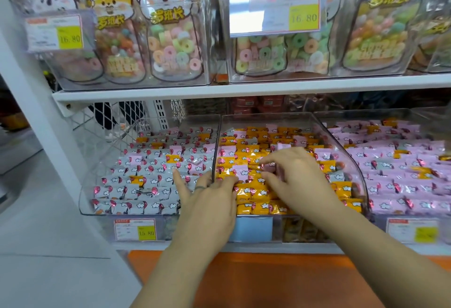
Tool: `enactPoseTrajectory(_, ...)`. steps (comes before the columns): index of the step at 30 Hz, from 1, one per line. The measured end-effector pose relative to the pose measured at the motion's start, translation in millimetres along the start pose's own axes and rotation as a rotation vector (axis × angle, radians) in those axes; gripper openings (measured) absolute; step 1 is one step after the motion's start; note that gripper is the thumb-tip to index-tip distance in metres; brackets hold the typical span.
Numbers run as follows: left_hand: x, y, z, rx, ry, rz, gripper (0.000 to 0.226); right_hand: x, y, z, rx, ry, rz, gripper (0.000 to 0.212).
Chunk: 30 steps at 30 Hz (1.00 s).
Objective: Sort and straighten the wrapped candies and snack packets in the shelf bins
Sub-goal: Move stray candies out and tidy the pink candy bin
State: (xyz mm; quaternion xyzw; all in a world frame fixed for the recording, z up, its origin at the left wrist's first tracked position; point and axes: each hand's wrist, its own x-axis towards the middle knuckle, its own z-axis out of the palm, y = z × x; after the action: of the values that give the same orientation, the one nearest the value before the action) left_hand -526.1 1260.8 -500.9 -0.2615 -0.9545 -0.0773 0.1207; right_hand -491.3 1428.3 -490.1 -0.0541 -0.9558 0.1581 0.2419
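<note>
Head: left hand [210,200], fingers straight, on orange wrapped candies [251,193]; right hand [297,175] seemingly pinching pink wrapped candy [269,168]

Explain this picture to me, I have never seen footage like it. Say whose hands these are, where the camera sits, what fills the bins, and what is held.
No machine here: a person sorts sweets bare-handed, filmed by one camera worn on the head, looking forward and down. Three clear bins hold white-wrapped candies on the left, orange-wrapped candies in the middle, pink-wrapped candies on the right, with strays such as a pink candy among the orange. The left hand rests straight-fingered across the divider. The right hand curls over the orange pile; whether it pinches a candy is too blurred to tell.
</note>
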Motion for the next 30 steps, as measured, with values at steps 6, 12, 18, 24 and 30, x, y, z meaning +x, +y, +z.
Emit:
enactPoseTrajectory(6,9,11,-8,-0.135,0.067,-0.006,0.034,-9,11,-13,-0.145,-0.154,0.101,0.042)
enactPoseTrajectory(12,25,49,-7,-0.306,0.123,0.021,0.031,-12,21,-16,0.01,-0.08,0.081,0.044)
enactPoseTrajectory(18,27,75,-1,-0.452,0.241,0.099,0.025,-28,38,-36,0.163,0.213,0.021,0.025)
enactPoseTrajectory(24,39,119,2,-0.699,0.256,0.223,0.021,-53,72,-62,0.277,0.392,0.019,0.024)
enactPoseTrajectory(30,43,178,11,-0.67,0.184,0.325,0.021,-79,122,-89,0.299,0.52,0.13,0.025)
